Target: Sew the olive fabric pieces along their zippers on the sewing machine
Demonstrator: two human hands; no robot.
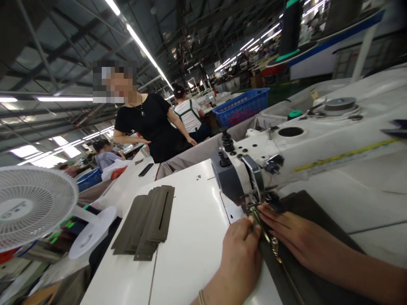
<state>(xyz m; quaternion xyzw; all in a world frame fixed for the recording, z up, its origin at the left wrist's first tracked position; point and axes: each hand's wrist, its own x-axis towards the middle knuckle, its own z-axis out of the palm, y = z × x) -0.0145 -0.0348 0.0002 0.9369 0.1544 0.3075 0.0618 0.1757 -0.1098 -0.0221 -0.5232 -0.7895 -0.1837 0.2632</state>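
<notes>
A dark olive fabric piece (310,212) lies on the white sewing table, under the head of a sewing machine (235,178). Along its left edge runs a gold metal zipper (265,233) with a shiny slider (274,244); its upper end goes in by the presser foot. My left hand (241,252) is closed, thumb and fingers pinching the zipper's left edge just before the foot. Stretched flat across the fabric, to the right of the zipper, is my right hand (292,233), fingertips close to the needle area. The needle itself is hidden.
Left of the machine lies a fanned stack of slotted olive pieces (148,222). A white fan (34,207) stands at far left. A person in black (149,123) is beyond the table, near a phone (146,170). Scissors (396,129) rest on the machine; a blue crate (241,108) is behind.
</notes>
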